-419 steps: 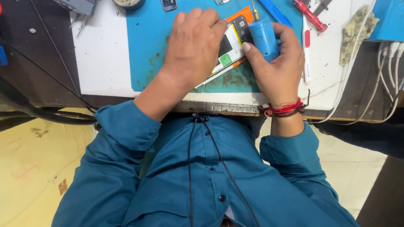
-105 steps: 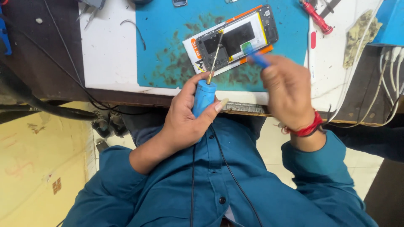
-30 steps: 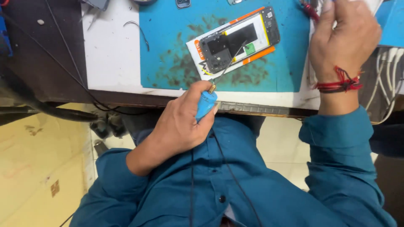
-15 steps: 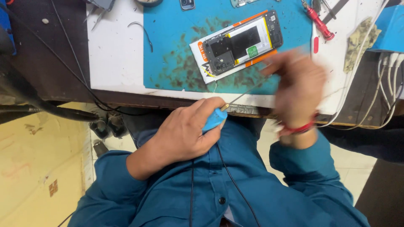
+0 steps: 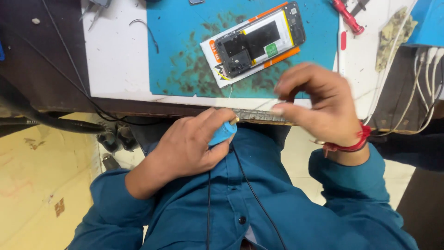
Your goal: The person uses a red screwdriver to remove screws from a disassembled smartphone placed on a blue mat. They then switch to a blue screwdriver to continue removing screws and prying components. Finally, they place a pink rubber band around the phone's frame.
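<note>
My left hand (image 5: 189,148) is closed around a blue-handled tool (image 5: 223,133) just below the table's front edge; its thin metal tip (image 5: 230,91) points up toward the mat. An opened phone (image 5: 256,42) with its back removed lies tilted on the blue work mat (image 5: 185,51). My right hand (image 5: 319,106) hovers over the table's front edge, to the right of the tool and below the phone. Its fingers are curled and blurred, with thumb and forefinger close together. I cannot tell whether anything is pinched between them.
A red-handled screwdriver (image 5: 346,16) lies at the mat's upper right, a crumpled cloth (image 5: 393,34) beside it. White cables (image 5: 423,78) hang at the right edge. Tweezers (image 5: 96,9) and a bent wire (image 5: 147,28) lie at the upper left. Black cords (image 5: 252,190) run down my shirt.
My right hand reached to the upper right of the table, then came back down to the front edge. My left hand kept the blue tool, shifting slightly.
</note>
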